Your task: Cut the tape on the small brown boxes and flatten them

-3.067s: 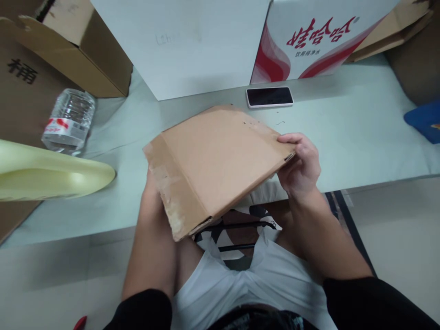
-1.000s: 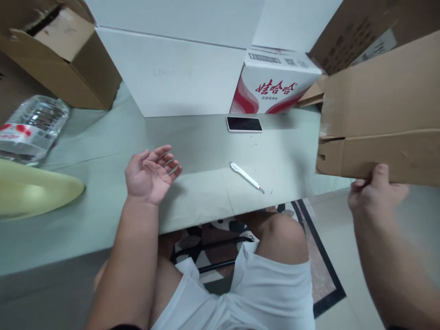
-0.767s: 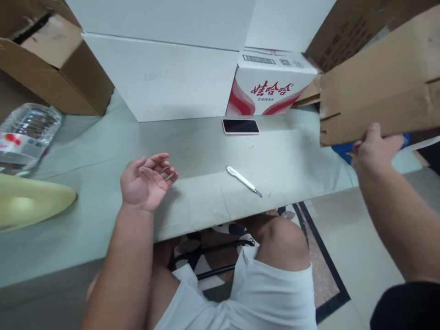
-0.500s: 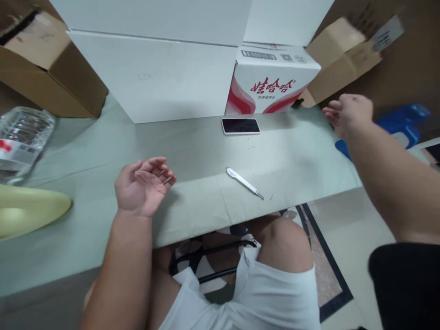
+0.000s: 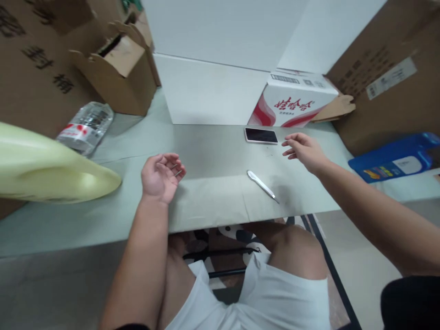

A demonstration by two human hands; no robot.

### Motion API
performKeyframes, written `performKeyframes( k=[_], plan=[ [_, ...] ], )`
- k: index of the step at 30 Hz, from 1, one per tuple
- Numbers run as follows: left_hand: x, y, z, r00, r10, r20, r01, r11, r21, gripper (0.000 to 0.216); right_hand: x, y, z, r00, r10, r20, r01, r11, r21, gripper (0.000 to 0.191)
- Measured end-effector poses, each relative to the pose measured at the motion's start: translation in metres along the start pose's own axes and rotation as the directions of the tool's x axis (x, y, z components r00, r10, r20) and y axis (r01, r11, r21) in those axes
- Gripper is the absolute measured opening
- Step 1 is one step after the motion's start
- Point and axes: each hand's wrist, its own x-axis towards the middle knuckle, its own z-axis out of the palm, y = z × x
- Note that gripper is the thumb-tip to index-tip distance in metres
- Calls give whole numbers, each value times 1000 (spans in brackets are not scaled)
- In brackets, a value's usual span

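1. Hovering beside the phone (image 5: 261,135): right hand (image 5: 304,149), fingers loosely spread, cardboard gone from it.
2. Left hand (image 5: 160,178): half-curled, palm up, over the table (image 5: 213,197).
3. Knife (image 5: 261,185) near table's front edge, untouched (both hands free).

Right hand (image 5: 306,150) near phone (image 5: 261,135) and knife (image 5: 261,185)

The knife (image 5: 262,186) has a smooth plastic-looking handle (image 5: 257,180) and metal blade (image 5: 277,200); the phone screen (image 5: 261,135) is glossy, the cardboard box (image 5: 132,91) matt
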Motion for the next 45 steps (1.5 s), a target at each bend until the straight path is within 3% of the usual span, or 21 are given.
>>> performKeyframes(
  k=[2, 4, 8, 12, 14, 16, 18, 20, 24, 27, 29, 30, 32, 35, 38, 39, 41, 45],
  plan=[
    [2, 2, -2, 998, 41, -39, -42, 999, -8, 20, -6, -18, 38, 980, -130, 150, 141, 988, -66, 11],
    [4, 4, -4, 997, 58, -41, -59, 998, -7, 20, -12, -37, 83, 919, -256, 300, 295, 951, -93, 13],
    [7, 12, -6, 996, 70, -54, -72, 997, -37, 21, -16, -80, 183, 716, -451, 533, 578, 811, -91, 18],
    [12, 21, -9, 996, 67, -58, -70, 996, -57, 21, -4, -137, 287, 525, -591, 613, 782, 619, -73, 26],
    [15, 23, -10, 996, 68, -61, -72, 995, -75, 21, 6, -168, 335, 508, -627, 591, 821, 560, -110, 26],
    [18, 24, -12, 996, 68, -65, -73, 994, -83, 22, 15, -197, 375, 546, -624, 559, 815, 550, -183, 28],
    [20, 24, -15, 996, 74, -57, -78, 994, -72, 23, 20, -219, 401, 564, -613, 553, 810, 542, -225, 29],
    [23, 23, -19, 994, 100, -45, -102, 994, -42, 25, 23, -233, 414, 545, -608, 577, 823, 518, -232, 29],
    [24, 22, -23, 974, 224, -39, -224, 975, 16, 29, 18, -228, 407, 531, -623, 575, 836, 497, -234, 33],
    [22, 21, -22, 960, 280, -19, -280, 960, 17, 27, 12, -202, 381, 539, -658, 526, 829, 524, -195, 33],
    [17, 21, -19, 924, 381, -20, -380, 924, 52, 25, 6, -182, 356, 563, -675, 476, 801, 589, -112, 31],
    [14, 21, -18, 885, 465, -32, -461, 883, 91, 24, 2, -173, 341, 585, -674, 451, 772, 633, -57, 30],
    [5, 21, -16, 760, 646, -74, -625, 757, 193, 24, -10, -154, 306, 627, -653, 424, 699, 712, 63, 27],
    [-7, 24, -15, 568, 811, -140, -745, 579, 331, 25, -39, -124, 240, 646, -637, 420, 621, 759, 197, 20],
    [-13, 28, -16, 463, 883, -76, -782, 447, 435, 15, -75, -87, 169, 638, -663, 392, 628, 742, 235, 37],
    [-12, 29, -16, 456, 890, -17, -788, 413, 456, 11, -86, -73, 148, 633, -672, 386, 619, 738, 270, 44],
    [-9, 30, -15, 492, 860, 135, -793, 379, 476, 13, -106, -47, 117, 635, -683, 360, 604, 730, 319, 49],
    [-1, 23, -7, 576, 737, 353, -782, 372, 500, 16, -133, -11, 94, 689, -695, 206, 619, 712, 331, 40]
  ],
)
